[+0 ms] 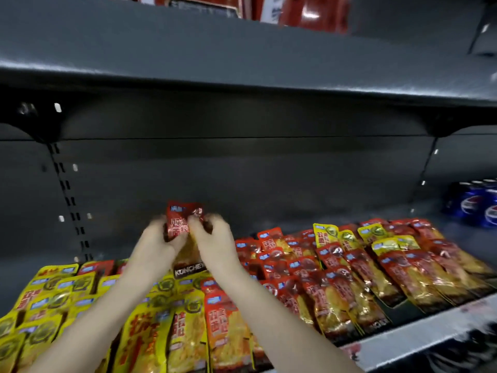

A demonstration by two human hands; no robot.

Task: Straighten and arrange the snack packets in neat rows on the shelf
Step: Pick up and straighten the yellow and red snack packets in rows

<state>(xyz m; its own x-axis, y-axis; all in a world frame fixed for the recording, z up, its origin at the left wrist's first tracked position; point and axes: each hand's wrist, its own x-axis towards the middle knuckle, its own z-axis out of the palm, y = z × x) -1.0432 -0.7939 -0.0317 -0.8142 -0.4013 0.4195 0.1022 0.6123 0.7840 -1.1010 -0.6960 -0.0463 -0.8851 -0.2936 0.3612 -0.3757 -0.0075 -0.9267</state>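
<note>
Both hands are up near the middle of the shot, pinching one red packet between them. The left hand is on its left edge and the right hand on its right, fingers curled round it. The fingertips are smeared with blur, so the exact grip is hard to read.

The packet stands upright, lifted above the rows on the shelf. Its lower half is hidden behind the hands. A black strip with lettering pokes out at 6 o'clock from them; can't tell if it's the same packet's end.

Yellow packets overlap at 7 o'clock, cut off by the bottom edge and partly covered by the forearms. Red packets fill 4 o'clock, with a few yellow ones mixed in at the back. Blue cans sit at 3 o'clock, clipped by the frame. The upper shelf at 12 carries red packs too blurred to read.
</note>
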